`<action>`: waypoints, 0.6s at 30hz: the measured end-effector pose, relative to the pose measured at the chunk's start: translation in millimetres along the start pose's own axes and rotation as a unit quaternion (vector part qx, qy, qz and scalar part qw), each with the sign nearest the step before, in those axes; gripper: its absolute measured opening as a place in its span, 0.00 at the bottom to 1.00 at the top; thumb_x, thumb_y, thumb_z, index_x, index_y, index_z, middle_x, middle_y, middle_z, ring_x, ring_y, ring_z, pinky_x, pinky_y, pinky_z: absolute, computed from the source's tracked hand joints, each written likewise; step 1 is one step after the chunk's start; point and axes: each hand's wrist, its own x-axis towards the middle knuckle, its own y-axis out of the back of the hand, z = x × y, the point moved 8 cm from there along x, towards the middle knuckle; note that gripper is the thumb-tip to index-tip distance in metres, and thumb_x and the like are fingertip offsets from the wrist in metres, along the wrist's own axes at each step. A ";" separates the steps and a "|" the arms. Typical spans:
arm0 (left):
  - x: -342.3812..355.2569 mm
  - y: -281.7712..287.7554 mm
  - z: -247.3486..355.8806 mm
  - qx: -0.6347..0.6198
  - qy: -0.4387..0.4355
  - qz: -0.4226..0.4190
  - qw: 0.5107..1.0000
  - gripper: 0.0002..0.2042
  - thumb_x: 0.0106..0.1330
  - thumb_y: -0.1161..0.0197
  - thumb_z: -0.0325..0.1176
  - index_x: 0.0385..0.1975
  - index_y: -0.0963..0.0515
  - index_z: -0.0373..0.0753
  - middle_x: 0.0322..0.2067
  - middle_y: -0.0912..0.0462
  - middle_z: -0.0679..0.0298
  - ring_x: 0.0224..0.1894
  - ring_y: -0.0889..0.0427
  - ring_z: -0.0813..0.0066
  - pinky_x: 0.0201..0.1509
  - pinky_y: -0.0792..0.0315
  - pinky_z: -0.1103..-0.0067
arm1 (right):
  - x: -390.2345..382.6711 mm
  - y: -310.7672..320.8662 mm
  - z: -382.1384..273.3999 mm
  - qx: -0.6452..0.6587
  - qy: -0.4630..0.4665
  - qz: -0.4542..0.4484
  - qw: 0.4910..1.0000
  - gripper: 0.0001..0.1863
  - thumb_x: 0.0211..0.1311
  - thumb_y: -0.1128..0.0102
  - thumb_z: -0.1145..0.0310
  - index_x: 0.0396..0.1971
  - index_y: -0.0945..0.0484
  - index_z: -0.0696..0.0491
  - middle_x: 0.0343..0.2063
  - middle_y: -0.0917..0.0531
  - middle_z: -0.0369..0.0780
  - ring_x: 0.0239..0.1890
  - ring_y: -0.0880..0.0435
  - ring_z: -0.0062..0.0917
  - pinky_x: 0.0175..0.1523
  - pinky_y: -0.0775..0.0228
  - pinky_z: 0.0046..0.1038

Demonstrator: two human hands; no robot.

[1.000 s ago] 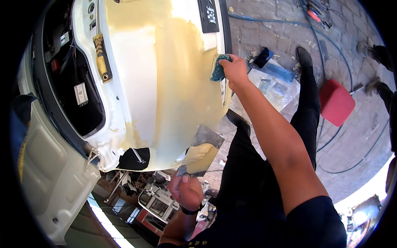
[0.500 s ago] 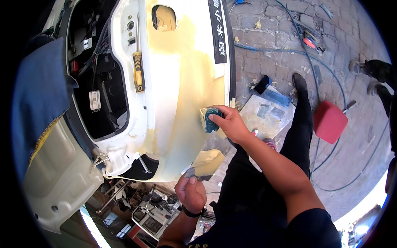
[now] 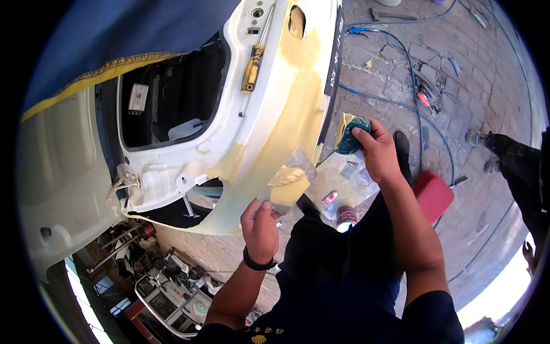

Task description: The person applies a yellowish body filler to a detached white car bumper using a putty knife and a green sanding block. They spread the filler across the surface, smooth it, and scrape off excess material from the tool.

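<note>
My left hand [image 3: 261, 232] is closed on the edge of a thin grey mixing plate [image 3: 285, 207], which carries a mound of yellow body filler [image 3: 289, 184]. In my right hand [image 3: 379, 152], pinched between thumb and fingers, is a dark green putty spreader [image 3: 353, 137] with yellow filler along its left edge. It is held off the bodywork, over the paving. A white car body panel [image 3: 263, 123] fills the middle left, with a broad smear of yellow filler [image 3: 292, 112] down it. A yellow-and-black screwdriver [image 3: 252, 69] rests on the panel's inner ledge.
Below my hands, a flat board [image 3: 358, 186] on the ground bears a small red-and-white tube [image 3: 329, 198]; a can [image 3: 346, 217] stands beside it. Further right are a red boxy object [image 3: 433, 195], blue hose [image 3: 381, 98] and another person's leg [image 3: 510, 153]. Blue cloth [image 3: 126, 40] hangs upper left.
My right hand has lifted the spreader off the panel and moved right, away from it. The left hand still holds the plate, now tilted flatter toward view. The whole view has shifted.
</note>
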 end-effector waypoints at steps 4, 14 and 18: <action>29.9 -13.1 8.9 0.026 -0.034 -0.045 0.998 0.15 0.80 0.51 0.29 0.52 0.21 0.25 0.47 0.15 0.57 0.49 0.15 0.71 0.54 0.19 0.75 | -66.6 -94.8 -95.6 -0.393 0.350 -0.052 0.848 0.16 0.61 0.33 0.80 0.50 0.15 0.56 0.43 0.13 0.41 0.40 0.13 0.34 0.48 0.21 0.32; 68.6 -44.8 14.4 0.116 -0.076 -0.064 0.988 0.15 0.80 0.52 0.29 0.49 0.21 0.23 0.44 0.15 0.57 0.46 0.15 0.74 0.52 0.18 0.77 | -66.8 -130.6 -88.7 -0.480 0.400 -0.149 0.766 0.20 0.53 0.32 0.81 0.48 0.14 0.53 0.43 0.14 0.42 0.44 0.14 0.39 0.47 0.21 0.36; 83.7 -17.7 27.1 0.103 -0.139 0.001 0.985 0.12 0.80 0.50 0.29 0.46 0.21 0.25 0.45 0.14 0.59 0.45 0.15 0.76 0.50 0.19 0.78 | -13.0 -98.4 -98.7 -0.414 0.322 -0.155 0.837 0.16 0.60 0.35 0.81 0.48 0.15 0.53 0.41 0.15 0.44 0.44 0.15 0.40 0.49 0.21 0.36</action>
